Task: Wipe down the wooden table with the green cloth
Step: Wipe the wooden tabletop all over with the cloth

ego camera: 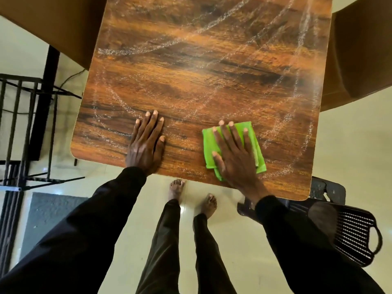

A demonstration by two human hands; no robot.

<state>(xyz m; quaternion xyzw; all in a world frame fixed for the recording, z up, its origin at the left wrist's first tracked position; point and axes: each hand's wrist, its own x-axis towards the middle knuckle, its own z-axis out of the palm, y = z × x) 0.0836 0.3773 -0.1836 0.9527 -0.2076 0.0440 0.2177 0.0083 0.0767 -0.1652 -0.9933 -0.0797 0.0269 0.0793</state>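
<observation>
Dark sleeves [84, 230] nearest the lens; right hand [233, 158] flat, pressing folded green cloth [208, 143] onto wooden table [191, 71] near its front edge; left hand [146, 145] flat on bare wood, holding nothing. Cloth judged soft, light, limp: best driven under a flat palm, not pinched.

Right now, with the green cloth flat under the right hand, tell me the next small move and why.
Probably slide the right hand, pressing the green cloth flat, forward across the wooden table. Whitish streaks cover the surface beyond and beside the cloth, and the left hand rests flat near the front edge, seemingly bracing.
</observation>
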